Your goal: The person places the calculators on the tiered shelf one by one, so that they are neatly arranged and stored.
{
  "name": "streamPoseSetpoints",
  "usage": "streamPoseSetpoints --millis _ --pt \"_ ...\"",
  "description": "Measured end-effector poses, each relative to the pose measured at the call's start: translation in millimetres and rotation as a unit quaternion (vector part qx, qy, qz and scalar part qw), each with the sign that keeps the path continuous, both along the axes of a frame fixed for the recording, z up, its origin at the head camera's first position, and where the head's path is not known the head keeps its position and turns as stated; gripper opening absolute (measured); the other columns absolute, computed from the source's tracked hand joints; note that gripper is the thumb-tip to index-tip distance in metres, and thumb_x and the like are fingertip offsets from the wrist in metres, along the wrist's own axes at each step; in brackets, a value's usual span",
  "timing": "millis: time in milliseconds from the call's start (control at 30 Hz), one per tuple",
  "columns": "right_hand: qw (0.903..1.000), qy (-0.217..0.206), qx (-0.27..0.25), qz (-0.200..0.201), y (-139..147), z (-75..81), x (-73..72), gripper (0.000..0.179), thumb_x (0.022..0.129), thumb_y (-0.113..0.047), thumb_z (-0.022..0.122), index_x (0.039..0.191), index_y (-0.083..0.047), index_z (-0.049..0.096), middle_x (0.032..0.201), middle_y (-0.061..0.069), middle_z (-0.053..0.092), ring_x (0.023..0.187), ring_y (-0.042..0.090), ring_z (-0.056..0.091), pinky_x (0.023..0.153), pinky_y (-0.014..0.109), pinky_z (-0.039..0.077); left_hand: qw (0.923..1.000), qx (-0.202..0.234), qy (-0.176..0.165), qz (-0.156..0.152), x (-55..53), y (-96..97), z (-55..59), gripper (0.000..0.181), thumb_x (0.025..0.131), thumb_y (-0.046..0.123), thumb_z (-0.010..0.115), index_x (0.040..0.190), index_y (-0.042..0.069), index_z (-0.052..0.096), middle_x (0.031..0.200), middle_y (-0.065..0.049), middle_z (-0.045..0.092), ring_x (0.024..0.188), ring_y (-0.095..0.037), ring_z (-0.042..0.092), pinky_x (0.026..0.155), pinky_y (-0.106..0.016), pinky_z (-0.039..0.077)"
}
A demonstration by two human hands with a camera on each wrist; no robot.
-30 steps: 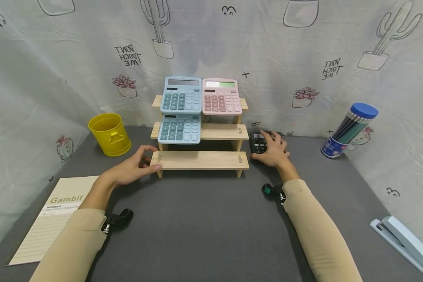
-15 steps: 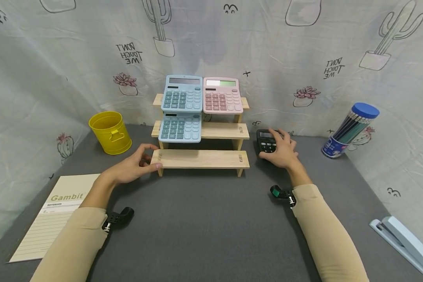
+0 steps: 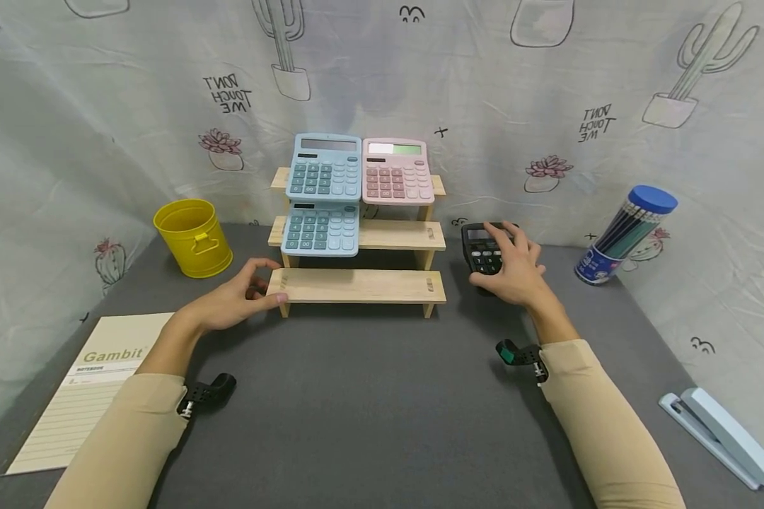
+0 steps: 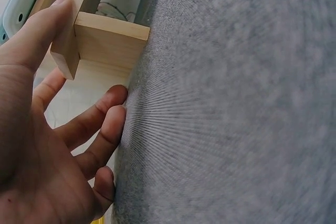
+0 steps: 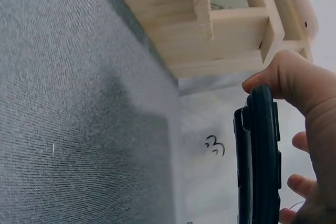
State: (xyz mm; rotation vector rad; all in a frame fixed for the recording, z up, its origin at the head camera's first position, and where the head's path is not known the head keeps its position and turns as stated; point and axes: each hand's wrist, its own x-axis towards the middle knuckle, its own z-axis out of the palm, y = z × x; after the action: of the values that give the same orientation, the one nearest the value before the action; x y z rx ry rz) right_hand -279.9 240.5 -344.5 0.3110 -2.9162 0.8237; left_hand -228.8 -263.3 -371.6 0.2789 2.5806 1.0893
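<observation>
My right hand (image 3: 517, 268) grips a black calculator (image 3: 484, 253) by its edges, thumb at the near side and fingers over the far side. In the right wrist view the calculator (image 5: 262, 156) shows edge-on, with a gap between it and the grey tabletop. On the other side, my left hand (image 3: 232, 302) pinches the left end of the lowest board of a three-step wooden rack (image 3: 356, 286), thumb on the board and index finger behind. A blue calculator (image 3: 325, 168) and a pink calculator (image 3: 397, 172) lean on the top step; another blue calculator (image 3: 321, 230) is on the middle step.
A yellow bucket (image 3: 194, 240) stands left of the rack, and a notepad (image 3: 89, 396) lies under my left forearm. At the right are a tub of pencils (image 3: 627, 230) with a blue lid and a light-blue stapler (image 3: 722, 435). A printed curtain (image 3: 471, 85) hangs behind.
My right hand has moved the black calculator a little to the right, away from the rack, and raised it off the table. The left hand has stayed at the rack's end.
</observation>
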Motion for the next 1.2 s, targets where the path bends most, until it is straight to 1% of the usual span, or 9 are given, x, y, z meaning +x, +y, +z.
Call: streamPoseSetpoints --millis 167,300,400,533,733,833,933,1200 --pt "0.9999 0.009 0.001 0.008 -2 6.2 7.3 0.095 0.084 -0.029 0.079 0.163 -0.025 0.026 0.170 0.014 0.003 0.144 0.055 0.004 0.094 0.081 0.017 1.0000 0.004 0.002 -0.003 -0.5 -0.4 -1.2 0.077 0.098 0.056 0.063 0.153 0.026 0.018 0.141 -0.026 0.047 0.116 -0.036 0.056 0.082 -0.038 0.048" --pt "0.9992 0.032 0.015 0.017 -5 13.2 14.7 0.097 0.081 -0.030 0.079 0.163 -0.027 0.027 0.170 0.013 0.005 0.144 0.055 0.008 0.093 0.078 0.019 1.0000 0.002 0.004 -0.001 -1.0 -0.9 -2.2 0.077 0.098 0.057 0.063 0.152 0.026 0.019 0.141 -0.026 0.047 0.115 -0.036 0.056 0.082 -0.038 0.048" --pt "0.9980 0.055 0.020 0.026 -8 21.2 21.1 0.097 0.080 -0.029 0.079 0.163 -0.028 0.028 0.170 0.012 0.007 0.143 0.055 0.010 0.093 0.078 0.019 1.0000 -0.001 0.002 0.003 -1.7 -1.3 -1.9 0.077 0.097 0.060 0.062 0.151 0.027 0.018 0.141 -0.025 0.046 0.116 -0.037 0.055 0.083 -0.038 0.048" --pt "0.9966 0.073 0.011 0.037 -12 30.2 29.8 0.094 0.081 -0.029 0.079 0.161 -0.026 0.031 0.170 0.011 0.009 0.143 0.054 0.011 0.092 0.077 0.020 1.0000 -0.004 0.002 0.003 -3.0 -1.5 -1.6 0.077 0.097 0.060 0.062 0.151 0.028 0.018 0.142 -0.025 0.046 0.117 -0.038 0.055 0.083 -0.038 0.048" --pt "0.9949 0.079 -0.008 0.061 -20 34.0 38.9 0.089 0.081 -0.029 0.079 0.159 -0.024 0.037 0.169 0.011 0.012 0.144 0.053 0.010 0.092 0.075 0.022 1.0000 -0.003 0.003 0.001 -3.6 -1.3 -2.2 0.077 0.098 0.060 0.062 0.151 0.026 0.018 0.141 -0.026 0.046 0.116 -0.038 0.055 0.083 -0.038 0.047" --pt "0.9935 0.087 -0.015 0.071 -25 36.8 42.8 0.088 0.080 -0.027 0.080 0.157 -0.024 0.040 0.169 0.010 0.014 0.144 0.050 0.010 0.092 0.072 0.023 1.0000 -0.001 0.003 0.000 -3.1 -0.8 -1.9 0.077 0.097 0.060 0.062 0.151 0.027 0.018 0.142 -0.026 0.046 0.118 -0.038 0.055 0.084 -0.038 0.047" --pt "0.9920 0.095 -0.014 0.082 -30 40.0 46.6 0.087 0.079 -0.027 0.081 0.156 -0.024 0.042 0.168 0.009 0.015 0.144 0.048 0.011 0.092 0.071 0.023 1.0000 0.000 0.003 -0.002 -2.8 -0.7 -1.3 0.077 0.098 0.059 0.062 0.152 0.026 0.018 0.143 -0.026 0.045 0.118 -0.039 0.054 0.084 -0.039 0.048" --pt "0.9873 0.105 -0.009 0.119 -47 43.0 52.9 0.086 0.074 -0.027 0.079 0.154 -0.025 0.045 0.168 0.005 0.018 0.146 0.045 0.011 0.093 0.073 0.022 0.9999 0.004 0.010 -0.003 -0.4 0.7 -0.7 0.078 0.099 0.056 0.063 0.153 0.022 0.018 0.140 -0.026 0.048 0.116 -0.036 0.055 0.084 -0.039 0.047"
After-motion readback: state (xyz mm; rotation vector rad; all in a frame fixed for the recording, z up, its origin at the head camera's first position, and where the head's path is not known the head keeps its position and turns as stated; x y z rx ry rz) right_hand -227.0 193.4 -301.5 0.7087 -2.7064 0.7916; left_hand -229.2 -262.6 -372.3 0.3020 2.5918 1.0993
